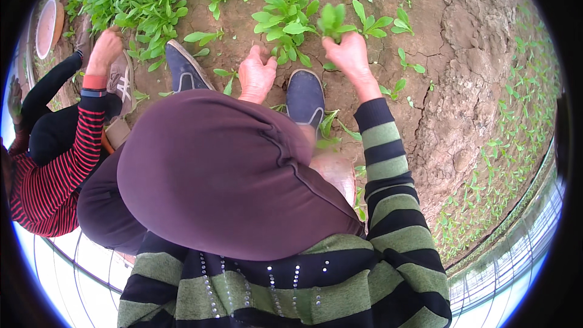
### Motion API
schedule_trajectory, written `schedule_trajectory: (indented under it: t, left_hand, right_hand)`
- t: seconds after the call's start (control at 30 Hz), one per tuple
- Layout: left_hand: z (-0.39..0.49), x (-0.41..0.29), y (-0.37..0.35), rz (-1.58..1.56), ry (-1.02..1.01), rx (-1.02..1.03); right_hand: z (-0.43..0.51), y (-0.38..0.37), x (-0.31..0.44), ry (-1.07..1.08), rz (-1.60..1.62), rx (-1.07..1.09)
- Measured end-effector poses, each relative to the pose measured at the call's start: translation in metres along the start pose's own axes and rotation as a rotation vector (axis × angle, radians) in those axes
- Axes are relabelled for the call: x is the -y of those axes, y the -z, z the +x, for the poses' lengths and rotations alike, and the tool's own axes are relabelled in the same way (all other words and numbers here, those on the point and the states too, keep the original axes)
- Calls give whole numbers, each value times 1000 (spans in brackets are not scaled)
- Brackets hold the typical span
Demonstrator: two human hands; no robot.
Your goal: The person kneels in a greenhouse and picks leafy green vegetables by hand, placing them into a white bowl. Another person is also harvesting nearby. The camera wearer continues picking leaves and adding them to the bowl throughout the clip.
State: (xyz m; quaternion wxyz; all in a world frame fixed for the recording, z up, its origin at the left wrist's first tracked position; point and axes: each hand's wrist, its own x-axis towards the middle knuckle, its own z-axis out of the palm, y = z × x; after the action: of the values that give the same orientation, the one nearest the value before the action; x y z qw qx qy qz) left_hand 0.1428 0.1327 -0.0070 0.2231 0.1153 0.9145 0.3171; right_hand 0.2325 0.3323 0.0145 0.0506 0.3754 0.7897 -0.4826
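Observation:
My right hand (350, 52) pinches a leafy green seedling (332, 19), whose leaves look blurred above the fingers. My left hand (257, 73) is low over the soil, fingers curled, left of a dense row of green seedlings (288, 16). Its fingertips are partly turned away, so whether anything is between them is unclear. Single seedlings (373, 23) stand in the cracked brown soil (437, 50) just beyond my right hand. Between my hands, near the foot of the row, is the toe of my blue slip-on shoe (305, 95).
At the left, another person's hand (108, 48) touches a thick patch of seedlings (132, 0). A round, shallow basin (46, 29) sits behind that person. My other shoe (186, 67) is left of my left hand. Smaller seedlings (496, 164) cover the right side.

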Motion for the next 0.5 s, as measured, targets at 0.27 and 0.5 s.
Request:
schedule_trajectory:
  t: [0.27,0.5]
  left_hand:
    - [30,-5,-1,249,-263,56]
    - [29,1,-17,248,-421,-17]
  right_hand:
    - [23,-34,5,376,-439,-99]
    - [26,-26,10,499,-519,11]
